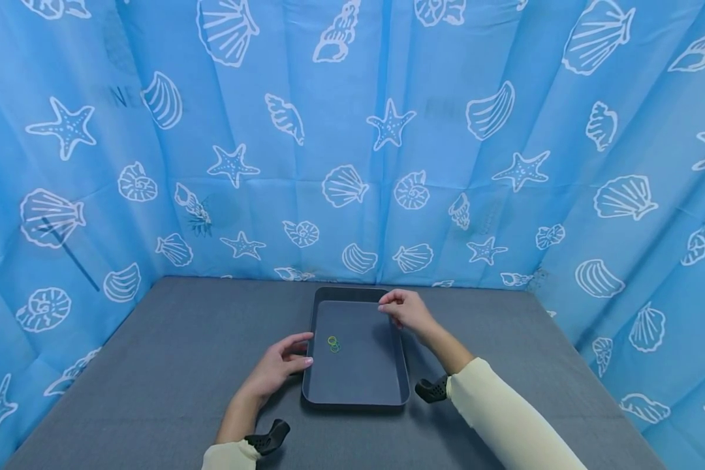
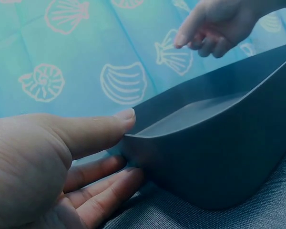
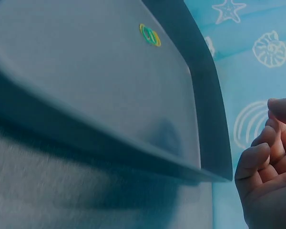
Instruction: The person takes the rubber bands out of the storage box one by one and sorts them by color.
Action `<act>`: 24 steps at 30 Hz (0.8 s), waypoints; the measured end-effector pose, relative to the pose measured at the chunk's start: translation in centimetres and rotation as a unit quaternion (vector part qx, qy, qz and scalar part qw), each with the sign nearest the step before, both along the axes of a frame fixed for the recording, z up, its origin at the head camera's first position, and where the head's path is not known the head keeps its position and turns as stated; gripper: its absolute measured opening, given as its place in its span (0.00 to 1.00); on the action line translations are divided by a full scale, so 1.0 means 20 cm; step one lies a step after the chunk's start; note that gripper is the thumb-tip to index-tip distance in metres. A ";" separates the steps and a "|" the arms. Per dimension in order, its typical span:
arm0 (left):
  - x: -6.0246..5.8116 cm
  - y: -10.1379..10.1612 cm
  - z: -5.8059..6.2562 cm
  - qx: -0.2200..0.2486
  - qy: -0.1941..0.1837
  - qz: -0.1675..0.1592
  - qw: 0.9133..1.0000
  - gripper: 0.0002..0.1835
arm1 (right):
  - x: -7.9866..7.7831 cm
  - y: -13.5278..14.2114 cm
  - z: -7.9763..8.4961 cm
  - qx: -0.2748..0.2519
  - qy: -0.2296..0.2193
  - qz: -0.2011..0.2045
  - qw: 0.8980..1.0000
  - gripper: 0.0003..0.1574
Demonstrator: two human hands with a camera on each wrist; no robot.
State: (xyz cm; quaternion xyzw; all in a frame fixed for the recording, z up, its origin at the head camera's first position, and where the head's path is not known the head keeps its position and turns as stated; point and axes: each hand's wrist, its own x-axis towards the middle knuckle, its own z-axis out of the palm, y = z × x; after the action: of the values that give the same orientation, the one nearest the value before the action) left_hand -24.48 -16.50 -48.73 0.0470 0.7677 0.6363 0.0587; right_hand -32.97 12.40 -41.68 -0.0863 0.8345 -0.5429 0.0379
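Note:
A dark grey rectangular tray (image 1: pixel 358 385) with raised walls lies on the table. Inside it, left of the middle, sits a small cluster of thin yellow and green rings (image 1: pixel 333 344), also seen in the right wrist view (image 3: pixel 150 35). My left hand (image 1: pixel 276 367) grips the tray's left wall; in the left wrist view the thumb is at the rim and the other fingers are against the outside. My right hand (image 1: pixel 408 311) hovers over the tray's far right corner, fingers curled, thumb and index fingertip close together. Nothing is visible between them.
A grey cloth-covered table (image 1: pixel 200 339) extends around the tray. Blue curtains (image 1: pixel 341 143) printed with white shells and starfish hang behind it and at both sides. Black wrist mounts (image 1: pixel 268 437) sit on both wrists, at the cuffs of cream sleeves.

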 end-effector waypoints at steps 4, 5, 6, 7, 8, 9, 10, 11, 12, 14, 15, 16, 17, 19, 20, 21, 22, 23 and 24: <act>0.00 0.00 -0.01 0.008 0.002 -0.005 1.000 0.27 | -0.01 -0.05 0.00 0.005 -0.003 0.022 1.000 0.05; -0.01 -0.01 -0.01 0.009 0.003 -0.006 1.000 0.27 | -0.02 -0.06 0.00 0.005 -0.005 0.027 1.000 0.05; -0.01 -0.01 -0.01 0.009 0.003 -0.007 1.000 0.27 | -0.02 -0.08 0.00 0.004 -0.008 0.033 0.999 0.05; -0.01 -0.01 -0.01 0.009 0.004 -0.008 1.000 0.27 | -0.02 -0.09 0.00 0.003 -0.011 0.038 0.999 0.06; -0.01 -0.01 -0.01 0.009 0.005 -0.008 1.000 0.27 | -0.02 -0.10 0.00 0.006 -0.012 0.044 0.999 0.06; -0.01 -0.01 -0.01 0.009 0.005 -0.009 1.000 0.27 | -0.02 -0.12 0.00 0.010 -0.011 0.051 0.999 0.07; -0.01 -0.01 -0.01 0.009 0.005 -0.009 1.000 0.27 | -0.02 -0.13 0.00 0.014 -0.011 0.058 0.998 0.07; -0.01 -0.01 -0.01 0.009 0.005 -0.009 1.000 0.27 | -0.02 -0.14 -0.01 0.018 -0.010 0.066 0.998 0.08; -0.01 -0.01 0.00 0.009 0.005 -0.009 1.000 0.27 | -0.03 -0.16 -0.01 0.022 -0.009 0.074 0.997 0.09; -0.01 -0.01 0.00 0.008 0.004 -0.009 1.000 0.27 | -0.03 -0.18 -0.02 0.032 -0.008 0.094 0.995 0.11; -0.01 -0.01 0.00 0.007 0.003 -0.010 1.000 0.27 | -0.03 -0.19 -0.03 0.034 -0.009 0.105 0.994 0.12; -0.01 -0.01 0.00 0.006 0.002 -0.009 1.000 0.26 | -0.04 -0.20 -0.04 0.037 -0.010 0.115 0.993 0.13; -0.01 -0.01 0.00 0.004 0.002 -0.009 1.000 0.26 | -0.04 -0.21 -0.05 0.041 -0.009 0.125 0.991 0.14; -0.01 -0.01 -0.01 0.000 -0.001 -0.009 1.000 0.26 | -0.04 -0.22 -0.06 0.045 -0.013 0.142 0.989 0.15; -0.01 -0.01 -0.01 -0.001 -0.002 -0.008 1.000 0.26 | -0.04 -0.23 -0.07 0.047 -0.015 0.149 0.988 0.16; -0.01 -0.01 -0.01 -0.004 -0.002 -0.007 1.000 0.26 | -0.05 -0.23 -0.07 0.049 -0.017 0.155 0.987 0.17; -0.01 -0.01 -0.01 -0.005 -0.003 -0.007 1.000 0.26 | -0.05 -0.24 -0.08 0.052 -0.019 0.161 0.985 0.18; -0.01 -0.01 -0.01 -0.006 -0.003 -0.007 1.000 0.26 | -0.05 -0.25 -0.08 0.056 -0.021 0.166 0.984 0.18; -0.02 -0.01 -0.01 -0.007 -0.004 -0.006 1.000 0.26 | -0.05 -0.25 -0.09 0.059 -0.023 0.170 0.983 0.18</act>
State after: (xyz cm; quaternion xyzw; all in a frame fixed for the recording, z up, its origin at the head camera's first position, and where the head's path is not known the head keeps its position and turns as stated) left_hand -24.78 -16.68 -48.88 0.0489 0.7718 0.6305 0.0659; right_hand -33.93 7.36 -43.49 -0.2120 0.8372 -0.4801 0.1538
